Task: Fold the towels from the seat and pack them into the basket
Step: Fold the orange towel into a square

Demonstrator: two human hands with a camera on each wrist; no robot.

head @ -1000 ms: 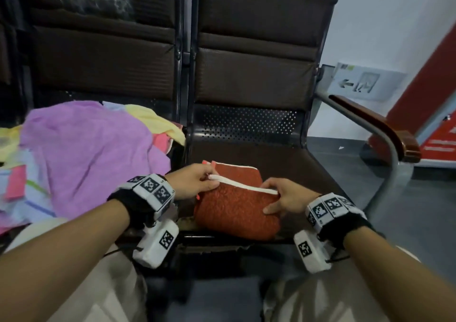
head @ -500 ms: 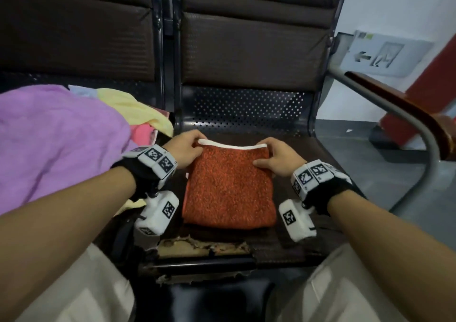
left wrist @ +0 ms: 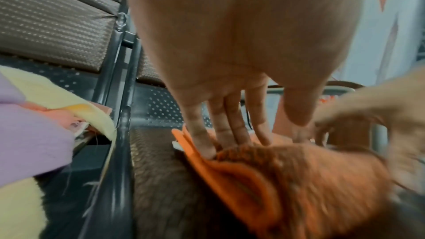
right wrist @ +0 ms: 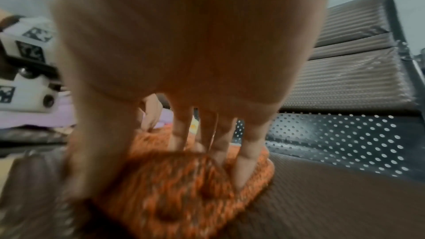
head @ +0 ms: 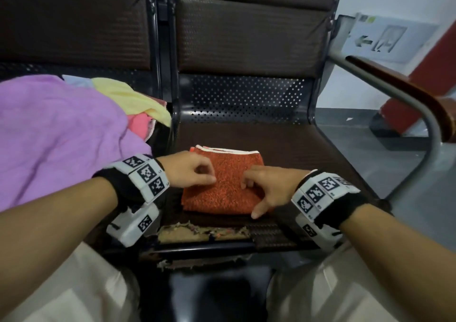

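Note:
A folded orange towel [head: 222,193] with a white hem along its far edge lies flat on the right-hand brown seat [head: 296,146]. My left hand [head: 195,173] rests on its left part and my right hand [head: 261,186] on its right part. In the left wrist view the left hand's fingers [left wrist: 220,126] reach straight down onto the orange towel [left wrist: 299,179]. In the right wrist view the right hand's fingers [right wrist: 246,154] press into the orange towel [right wrist: 172,188]. Neither hand visibly grips it. No basket is in view.
On the left seat lies a loose heap of towels: a big purple one [head: 61,136], a yellow one [head: 133,99], a pink one [head: 140,121]. A metal and wood armrest [head: 407,94] curves at the right. The seat's front edge [head: 202,230] is torn. Grey floor lies beyond the armrest.
The towel's edge was carried over to the far side, leaving a flat rectangle. Both hands then left the far hem and came back onto the middle of the towel.

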